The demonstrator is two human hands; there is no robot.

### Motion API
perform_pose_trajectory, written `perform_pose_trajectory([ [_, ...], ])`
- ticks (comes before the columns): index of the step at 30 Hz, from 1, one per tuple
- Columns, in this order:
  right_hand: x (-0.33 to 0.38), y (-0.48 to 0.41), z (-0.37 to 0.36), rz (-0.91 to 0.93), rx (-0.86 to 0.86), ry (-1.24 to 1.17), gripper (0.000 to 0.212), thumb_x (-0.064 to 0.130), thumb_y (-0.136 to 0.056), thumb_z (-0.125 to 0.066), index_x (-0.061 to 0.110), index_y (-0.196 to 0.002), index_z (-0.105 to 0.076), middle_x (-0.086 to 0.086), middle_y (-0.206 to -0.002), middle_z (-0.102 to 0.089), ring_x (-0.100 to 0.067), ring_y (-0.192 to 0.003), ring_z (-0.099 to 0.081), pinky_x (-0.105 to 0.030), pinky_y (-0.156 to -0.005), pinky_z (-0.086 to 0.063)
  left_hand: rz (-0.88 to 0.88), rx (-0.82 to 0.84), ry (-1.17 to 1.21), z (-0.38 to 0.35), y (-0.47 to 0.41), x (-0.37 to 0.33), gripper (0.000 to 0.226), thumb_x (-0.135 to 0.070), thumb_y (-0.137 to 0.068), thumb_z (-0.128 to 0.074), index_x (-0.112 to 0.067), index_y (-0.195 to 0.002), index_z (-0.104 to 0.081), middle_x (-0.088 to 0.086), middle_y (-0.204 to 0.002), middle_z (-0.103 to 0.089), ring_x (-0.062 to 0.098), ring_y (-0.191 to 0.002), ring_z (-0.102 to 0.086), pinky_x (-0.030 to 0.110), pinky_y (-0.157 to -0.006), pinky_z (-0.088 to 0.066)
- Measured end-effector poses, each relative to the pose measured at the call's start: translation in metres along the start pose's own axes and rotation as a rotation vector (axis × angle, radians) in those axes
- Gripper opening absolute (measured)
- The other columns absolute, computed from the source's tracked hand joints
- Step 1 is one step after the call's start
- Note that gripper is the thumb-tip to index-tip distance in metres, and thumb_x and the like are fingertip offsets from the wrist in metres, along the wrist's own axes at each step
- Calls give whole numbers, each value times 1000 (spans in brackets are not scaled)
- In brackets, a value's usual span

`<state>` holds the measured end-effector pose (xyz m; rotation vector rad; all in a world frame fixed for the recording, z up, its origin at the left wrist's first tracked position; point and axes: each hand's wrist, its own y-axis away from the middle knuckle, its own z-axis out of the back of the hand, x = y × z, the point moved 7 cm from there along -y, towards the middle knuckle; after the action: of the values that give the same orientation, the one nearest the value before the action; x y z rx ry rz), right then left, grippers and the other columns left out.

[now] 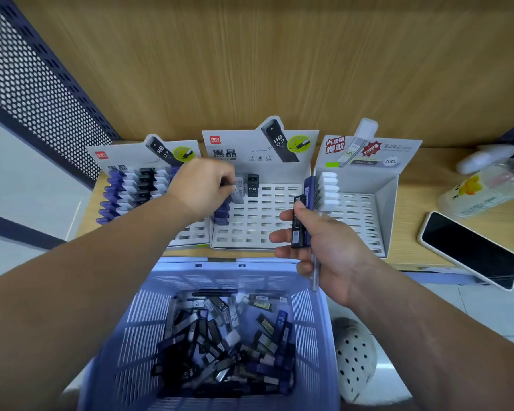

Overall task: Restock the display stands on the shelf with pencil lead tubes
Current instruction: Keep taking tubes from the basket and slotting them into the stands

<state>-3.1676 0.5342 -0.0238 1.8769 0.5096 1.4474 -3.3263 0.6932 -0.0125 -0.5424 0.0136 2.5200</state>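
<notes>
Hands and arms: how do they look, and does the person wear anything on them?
Both are bare. The left arm and right arm show no sleeves up to the frame edge. No glove, watch or bracelet is on the left hand or right hand. No ring shows on the right fingers; the left hand is blurred.

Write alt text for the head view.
A person's left hand pinches a lead tube at the middle display stand on a shelf, while the right hand holds spare tubes above a blue basket of more.
</notes>
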Motion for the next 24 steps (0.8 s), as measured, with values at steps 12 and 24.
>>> perform_pose_trajectory([
  [12,4,2,-9,27,120,-35,33,45,-102,-54,19,-110,-72,-1,-72,-64,-14,-51,-45,-22,-41,-27,-72,60,-215,-22,5,-5,17,-10,-88,-62,-14,-79,-76,4,-85,-64,31,-77,-62,42,-65,-54],
  [24,6,8,-13,71,124,105,24,33,-103,-57,12,-113,-61,-6,-80,-74,-14,-51,-50,-21,-41,-27,467,43,908,0,57,-77,9,-19,-92,-69,-13,-87,-73,-3,-64,-61,12,-55,-51,22,-50,-43],
])
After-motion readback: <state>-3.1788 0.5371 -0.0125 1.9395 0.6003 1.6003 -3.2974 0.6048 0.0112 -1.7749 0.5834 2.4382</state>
